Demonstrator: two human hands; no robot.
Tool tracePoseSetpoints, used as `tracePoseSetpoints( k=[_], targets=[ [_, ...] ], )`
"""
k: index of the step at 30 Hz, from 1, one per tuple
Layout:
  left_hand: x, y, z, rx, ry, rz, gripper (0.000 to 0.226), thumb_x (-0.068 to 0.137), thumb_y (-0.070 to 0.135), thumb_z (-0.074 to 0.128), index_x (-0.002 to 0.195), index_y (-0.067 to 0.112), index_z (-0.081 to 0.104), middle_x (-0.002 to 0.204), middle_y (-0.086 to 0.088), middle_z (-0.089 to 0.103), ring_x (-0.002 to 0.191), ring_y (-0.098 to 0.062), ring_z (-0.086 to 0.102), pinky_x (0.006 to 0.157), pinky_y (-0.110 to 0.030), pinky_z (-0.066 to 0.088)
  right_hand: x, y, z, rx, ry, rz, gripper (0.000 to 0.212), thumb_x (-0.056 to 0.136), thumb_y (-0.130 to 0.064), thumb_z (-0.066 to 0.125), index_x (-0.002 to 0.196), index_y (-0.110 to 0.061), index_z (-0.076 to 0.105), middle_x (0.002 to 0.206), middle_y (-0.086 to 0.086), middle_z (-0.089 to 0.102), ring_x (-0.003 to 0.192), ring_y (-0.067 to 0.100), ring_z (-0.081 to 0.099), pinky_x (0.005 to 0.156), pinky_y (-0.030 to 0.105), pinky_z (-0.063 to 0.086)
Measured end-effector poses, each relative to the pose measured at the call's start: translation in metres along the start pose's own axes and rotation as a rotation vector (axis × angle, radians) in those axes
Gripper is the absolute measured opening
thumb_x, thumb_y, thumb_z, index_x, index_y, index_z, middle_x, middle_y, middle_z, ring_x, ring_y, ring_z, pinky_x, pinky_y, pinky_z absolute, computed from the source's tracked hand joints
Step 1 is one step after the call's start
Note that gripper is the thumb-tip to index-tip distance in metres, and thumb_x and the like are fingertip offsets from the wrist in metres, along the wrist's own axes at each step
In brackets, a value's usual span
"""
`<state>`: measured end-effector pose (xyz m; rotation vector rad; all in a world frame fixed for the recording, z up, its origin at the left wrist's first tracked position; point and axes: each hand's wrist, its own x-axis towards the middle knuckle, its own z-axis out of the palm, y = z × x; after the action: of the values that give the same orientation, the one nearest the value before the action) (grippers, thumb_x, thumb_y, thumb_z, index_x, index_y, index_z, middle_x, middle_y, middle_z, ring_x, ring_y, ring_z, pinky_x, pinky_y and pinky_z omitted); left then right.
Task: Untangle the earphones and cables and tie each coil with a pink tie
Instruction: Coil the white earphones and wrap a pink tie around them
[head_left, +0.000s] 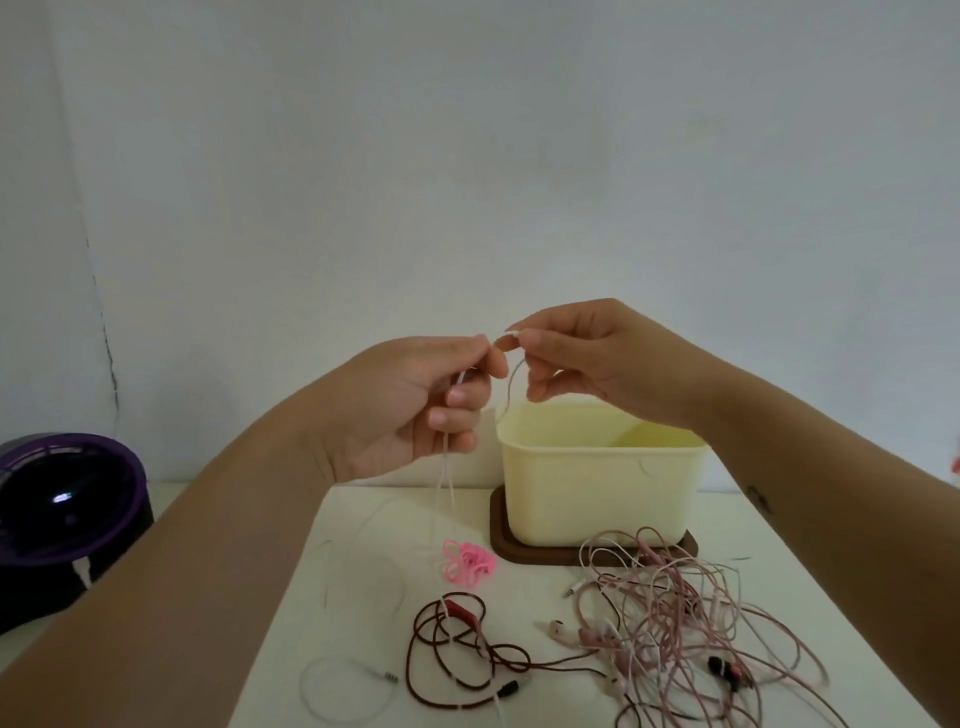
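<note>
Up above the worktop (363, 545), the left hand (415, 410) and right hand (587, 358) each pinch a thin white cable (510, 387) between fingertips; it loops between them and hangs down from the left. Pink ties (467, 561) lie beneath, near a dark red cable (457, 639) and tangled pink earphones (675, 613) beside a cream tub (597, 483).

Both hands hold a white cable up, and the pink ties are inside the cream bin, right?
No: the head view shows the pink ties on the table beside the cream bin. Left hand and right hand do hold the white cable.
</note>
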<state>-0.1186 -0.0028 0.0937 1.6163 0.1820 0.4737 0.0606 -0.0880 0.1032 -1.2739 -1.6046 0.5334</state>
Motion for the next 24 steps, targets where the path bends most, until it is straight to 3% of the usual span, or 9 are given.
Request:
tracePoseSetpoints(
  k=[4,10,14,19,21,24],
  targets=[
    [-0.001,-0.005,0.006,0.032,0.056,0.076,0.029,0.099,0.022,0.037,0.079,0.013,0.055,0.053,0.005,0.039,0.041,-0.006,0.033,0.05,-0.02,0.046,0.006,0.035,-0.006,-0.16,0.177,0.06,0.016,0.095,-0.018,0.054,0.093,-0.013,0.07,0.073,0.004,0.06,0.071,0.015,0.061,0.077,0.029,0.056],
    [-0.003,-0.012,0.005,-0.002,0.082,0.111,0.03,0.1,0.022,0.035,0.081,0.012,0.056,0.055,0.005,0.047,0.043,-0.006,0.04,0.052,-0.021,0.049,-0.003,0.099,0.0,-0.209,0.255,0.313,0.017,0.096,-0.016,0.052,0.088,-0.013,0.067,0.072,0.002,0.061,0.065,0.014,0.059,0.072,0.027,0.054],
    [-0.001,-0.016,0.003,-0.023,0.125,0.129,0.03,0.101,0.021,0.034,0.082,0.012,0.056,0.054,0.006,0.048,0.043,-0.006,0.043,0.052,-0.02,0.05,-0.006,0.122,0.011,-0.303,0.174,0.472,0.016,0.096,-0.022,0.054,0.088,-0.017,0.068,0.076,-0.002,0.066,0.06,0.009,0.06,0.058,0.018,0.049],
    [0.002,-0.022,-0.003,-0.178,0.152,0.236,0.031,0.101,0.022,0.034,0.08,0.013,0.056,0.054,0.006,0.048,0.043,-0.006,0.044,0.052,-0.021,0.05,0.001,0.122,0.023,-0.56,0.05,0.456,0.02,0.097,-0.021,0.051,0.094,-0.011,0.069,0.076,-0.007,0.067,0.053,0.005,0.06,0.051,0.013,0.044],
    [0.004,-0.024,-0.004,-0.25,0.149,0.259,0.032,0.1,0.022,0.033,0.078,0.013,0.055,0.054,0.006,0.047,0.043,-0.006,0.044,0.052,-0.02,0.049,0.001,0.125,0.028,-0.732,-0.018,0.467,0.022,0.096,-0.02,0.05,0.094,-0.008,0.069,0.078,-0.005,0.067,0.057,0.01,0.061,0.056,0.017,0.047],
    [0.012,-0.036,-0.004,-0.225,0.154,0.215,0.031,0.101,0.021,0.033,0.078,0.013,0.053,0.053,0.005,0.046,0.042,-0.007,0.042,0.051,-0.02,0.048,0.003,0.125,0.038,-1.043,-0.123,0.485,0.026,0.096,-0.02,0.047,0.1,-0.004,0.068,0.095,0.009,0.067,0.084,0.025,0.062,0.076,0.032,0.051]
  ],
)
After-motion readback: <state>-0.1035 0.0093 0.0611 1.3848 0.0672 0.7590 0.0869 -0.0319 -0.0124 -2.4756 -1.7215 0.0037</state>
